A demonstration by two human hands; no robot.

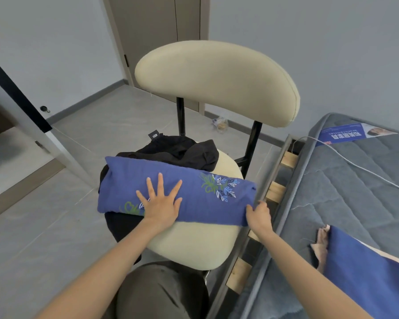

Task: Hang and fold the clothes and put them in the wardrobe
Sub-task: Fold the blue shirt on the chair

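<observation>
Blue garment [200,199], black clothes [180,150], on chair [194,245]

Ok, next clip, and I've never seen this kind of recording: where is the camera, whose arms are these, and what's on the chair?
There is no machine here. The single picture comes from a wide-angle camera worn on a person's head, looking forward and down, so the two bare arms are the wearer's own. The left hand lies flat, fingers spread, on a folded blue garment with a leaf print. The right hand grips that garment's right end. The garment lies across a cream chair, on top of crumpled black clothes. To the right is a grey mattress with another blue cloth on it.
</observation>
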